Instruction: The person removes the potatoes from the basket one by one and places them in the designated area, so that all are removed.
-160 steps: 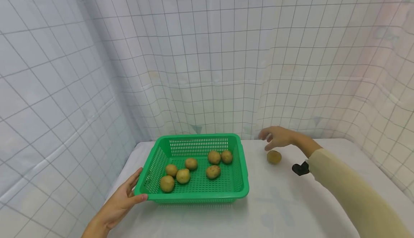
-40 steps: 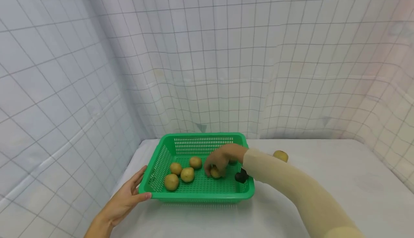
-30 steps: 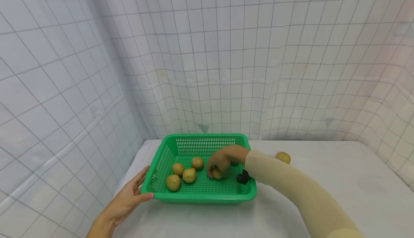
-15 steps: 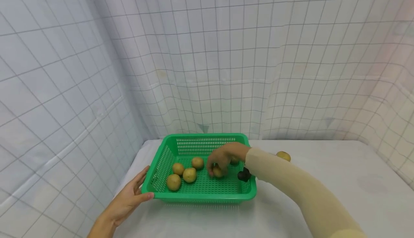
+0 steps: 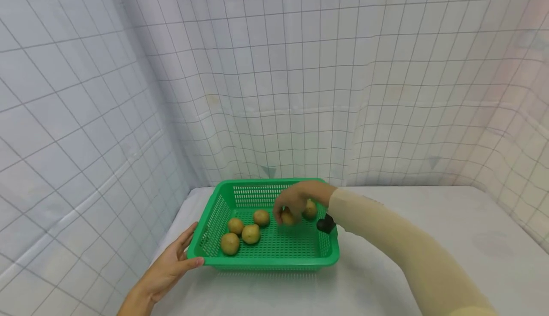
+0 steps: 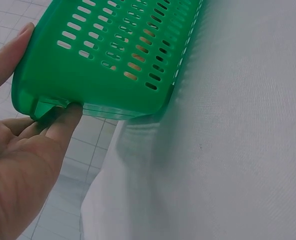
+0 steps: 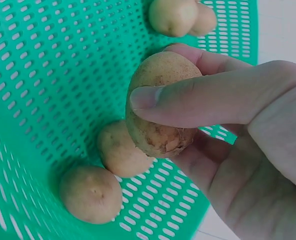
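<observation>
The left hand (image 5: 165,269) grips the basket (image 5: 274,261) at its near left corner, thumb on the near rim and fingers under the lip. Four potatoes (image 5: 250,234) lie in the basket's left half. The right hand (image 5: 296,202) pinches the held potato (image 5: 287,219), raised over the basket's right half. Two more potatoes (image 5: 310,209) sit together toward the far right corner. Past the table's (image 5: 429,230) far edge hangs a checked sheet (image 5: 283,92).

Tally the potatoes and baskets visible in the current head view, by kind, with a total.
Potatoes: 6, counting the one in the right hand
Green basket: 1
Total: 7, though the right hand and its sleeve could hide more potatoes.
</observation>
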`<state>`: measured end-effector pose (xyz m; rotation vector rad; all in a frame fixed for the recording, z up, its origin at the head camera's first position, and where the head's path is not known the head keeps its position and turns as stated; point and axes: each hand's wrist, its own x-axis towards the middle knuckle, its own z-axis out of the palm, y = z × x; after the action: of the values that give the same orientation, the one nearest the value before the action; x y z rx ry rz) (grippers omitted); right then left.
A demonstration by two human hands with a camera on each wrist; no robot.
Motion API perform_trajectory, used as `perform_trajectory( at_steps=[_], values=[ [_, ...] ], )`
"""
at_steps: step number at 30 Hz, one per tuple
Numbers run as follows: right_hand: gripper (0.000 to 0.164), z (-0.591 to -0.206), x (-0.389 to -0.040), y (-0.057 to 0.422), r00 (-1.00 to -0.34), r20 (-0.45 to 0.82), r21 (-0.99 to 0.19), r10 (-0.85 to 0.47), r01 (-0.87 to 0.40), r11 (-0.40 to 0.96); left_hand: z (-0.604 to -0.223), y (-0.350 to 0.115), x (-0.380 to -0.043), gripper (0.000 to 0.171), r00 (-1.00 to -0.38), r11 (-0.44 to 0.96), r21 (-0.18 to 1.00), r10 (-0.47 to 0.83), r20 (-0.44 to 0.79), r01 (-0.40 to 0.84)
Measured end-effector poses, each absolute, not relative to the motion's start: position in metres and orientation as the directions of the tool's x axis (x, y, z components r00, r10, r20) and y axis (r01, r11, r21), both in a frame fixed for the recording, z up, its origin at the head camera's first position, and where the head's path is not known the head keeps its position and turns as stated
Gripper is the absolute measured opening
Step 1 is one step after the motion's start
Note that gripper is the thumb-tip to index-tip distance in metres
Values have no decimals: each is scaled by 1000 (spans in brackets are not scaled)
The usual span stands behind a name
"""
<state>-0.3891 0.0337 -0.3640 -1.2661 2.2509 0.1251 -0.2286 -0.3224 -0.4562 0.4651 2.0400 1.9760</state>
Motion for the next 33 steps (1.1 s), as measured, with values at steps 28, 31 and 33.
perform_trajectory(
  at_steps=[28,31,33],
  values=[
    [53,-318,-376,94,-503,-420,-176,-756,-772,611,-458,-321,-227,96,-908,-31,998,414,65,58],
    [56,-316,-374,98,-517,-418,-168,-747,-764,623,-459,-321,-227,96,-910,-41,997,408,70,58],
    [55,-316,-373,101,-525,-419,-170,-741,-756,632,-460,-321,-228,96,-909,-42,997,410,71,59]
  ],
)
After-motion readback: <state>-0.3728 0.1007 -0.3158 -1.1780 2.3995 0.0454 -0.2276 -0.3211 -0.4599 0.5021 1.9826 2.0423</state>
